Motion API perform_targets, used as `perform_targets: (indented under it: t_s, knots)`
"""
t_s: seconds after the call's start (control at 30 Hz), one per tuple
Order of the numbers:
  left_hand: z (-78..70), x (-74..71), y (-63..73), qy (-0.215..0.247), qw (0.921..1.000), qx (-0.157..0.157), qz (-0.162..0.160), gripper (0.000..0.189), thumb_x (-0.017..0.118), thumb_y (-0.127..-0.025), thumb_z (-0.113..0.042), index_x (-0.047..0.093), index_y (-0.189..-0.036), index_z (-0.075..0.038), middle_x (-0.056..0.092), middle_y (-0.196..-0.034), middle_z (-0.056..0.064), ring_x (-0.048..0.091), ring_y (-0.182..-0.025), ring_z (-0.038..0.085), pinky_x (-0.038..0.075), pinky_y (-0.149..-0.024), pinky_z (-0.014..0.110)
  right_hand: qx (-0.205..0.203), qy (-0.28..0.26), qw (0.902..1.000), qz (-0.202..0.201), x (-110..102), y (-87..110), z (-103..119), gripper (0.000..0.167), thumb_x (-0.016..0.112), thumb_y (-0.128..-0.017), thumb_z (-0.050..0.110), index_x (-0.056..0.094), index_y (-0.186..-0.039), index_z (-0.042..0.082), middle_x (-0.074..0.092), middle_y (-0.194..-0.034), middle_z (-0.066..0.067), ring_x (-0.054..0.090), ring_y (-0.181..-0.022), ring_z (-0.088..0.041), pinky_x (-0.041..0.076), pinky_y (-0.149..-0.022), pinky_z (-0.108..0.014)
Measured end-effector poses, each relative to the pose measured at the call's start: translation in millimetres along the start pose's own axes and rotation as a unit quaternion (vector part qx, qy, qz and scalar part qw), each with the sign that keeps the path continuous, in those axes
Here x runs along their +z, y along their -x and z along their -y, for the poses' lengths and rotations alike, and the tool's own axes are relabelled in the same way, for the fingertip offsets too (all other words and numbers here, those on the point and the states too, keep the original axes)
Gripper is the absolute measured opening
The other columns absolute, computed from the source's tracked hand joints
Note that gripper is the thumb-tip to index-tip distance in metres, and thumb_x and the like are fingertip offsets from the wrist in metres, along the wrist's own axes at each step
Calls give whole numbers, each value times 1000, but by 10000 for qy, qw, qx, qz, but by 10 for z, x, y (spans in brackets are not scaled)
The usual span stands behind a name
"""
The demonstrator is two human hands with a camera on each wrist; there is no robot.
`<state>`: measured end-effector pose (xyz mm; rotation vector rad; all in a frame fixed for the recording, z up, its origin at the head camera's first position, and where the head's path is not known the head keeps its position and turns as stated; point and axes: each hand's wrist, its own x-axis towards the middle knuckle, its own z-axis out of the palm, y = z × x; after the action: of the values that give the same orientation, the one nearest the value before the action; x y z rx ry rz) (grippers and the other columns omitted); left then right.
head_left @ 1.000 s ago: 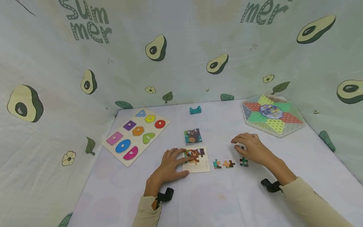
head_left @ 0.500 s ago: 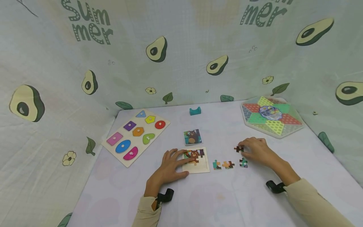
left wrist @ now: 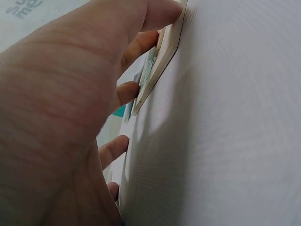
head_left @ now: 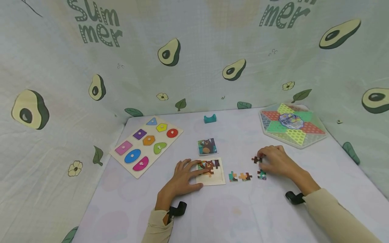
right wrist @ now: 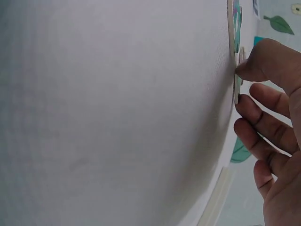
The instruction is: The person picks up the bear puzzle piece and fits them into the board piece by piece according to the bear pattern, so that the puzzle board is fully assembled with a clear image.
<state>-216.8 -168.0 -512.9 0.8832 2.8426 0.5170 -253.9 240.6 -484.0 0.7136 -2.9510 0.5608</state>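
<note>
My left hand point(head_left: 181, 178) rests on a small wooden jigsaw tray point(head_left: 219, 179), fingers spread over its left side and thumb at the near edge. Joined pieces of a bear picture point(head_left: 209, 166) fill the tray's upper part. In the left wrist view the thumb touches the tray's edge point(left wrist: 162, 63). My right hand point(head_left: 278, 162) is down at the table, where its thumb and a finger pinch a flat puzzle piece point(right wrist: 237, 89) in the right wrist view. In the head view a dark brown piece point(head_left: 256, 159) lies at its fingertips and a green piece point(head_left: 261, 174) just below the thumb.
Two more puzzle pieces, one teal and peach point(head_left: 233, 176) and one brown and peach point(head_left: 245, 176), lie right of the tray. Behind it lies a bear picture tile point(head_left: 207, 146). A shape board point(head_left: 147, 145), a teal block point(head_left: 210, 118) and a hexagonal star-patterned game board point(head_left: 292, 125) stand farther off.
My right hand has dropped toward the table and shifted slightly right, its fingertips coming to the brown piece. My left hand stays on the tray.
</note>
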Motion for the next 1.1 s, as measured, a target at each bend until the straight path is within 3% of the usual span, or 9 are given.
perform_targets:
  t_s: [0.33, 0.7, 1.1]
  knots:
    - [-6, -42, -10, -69, 9999, 98, -70, 58, 64, -91, -52, 50, -147, -41, 34, -158, 2, 20, -145, 37, 10, -116, 63, -783, 135, 9945, -677, -87, -54, 158, 23, 81, -76, 14, 70, -97, 12, 67, -94, 2, 59, -93, -23, 32, -83, -46]
    - [-7, -21, 29, 40, 10000, 22, -48, 59, 64, -91, -52, 50, -147, -41, 33, -158, 1, 19, -146, 37, 9, -115, 64, -910, -33, 9947, -470, -157, -141, 439, 20, 80, -78, 14, 70, -95, 16, 67, -98, 3, 59, -100, -23, 33, -91, -50]
    - [-8, -14, 10, -55, 9999, 102, -78, 57, 64, -92, -51, 50, -147, -41, 34, -157, 1, 21, -145, 38, 12, -114, 65, -1308, -2, 9896, -597, -100, -210, 604, 22, 83, -75, 17, 70, -92, 15, 67, -97, 3, 60, -97, -20, 35, -91, -49]
